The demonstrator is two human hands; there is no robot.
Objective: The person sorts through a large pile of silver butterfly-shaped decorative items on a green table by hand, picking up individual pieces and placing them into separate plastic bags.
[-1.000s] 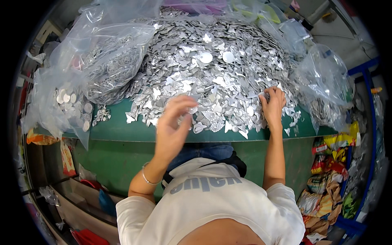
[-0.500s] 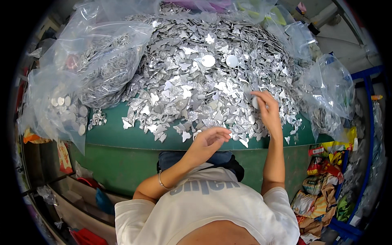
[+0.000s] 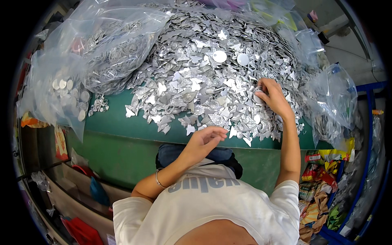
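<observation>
See a green worktop (image 3: 110, 122) under a heap of metal pieces (image 3: 204, 73). At the heap's six o'clock, find the left hand (image 3: 203, 141) half open, seemingly empty; at four, the nearer right hand (image 3: 274, 96), pinched on a round disc (image 3: 257, 90), two o'clock from the left hand.

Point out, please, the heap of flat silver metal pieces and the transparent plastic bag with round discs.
Heap of flat silver metal pieces (image 3: 216, 79), head view: near its middle.
Transparent plastic bag with round discs (image 3: 38, 87), head view: its clear left wall.
</observation>
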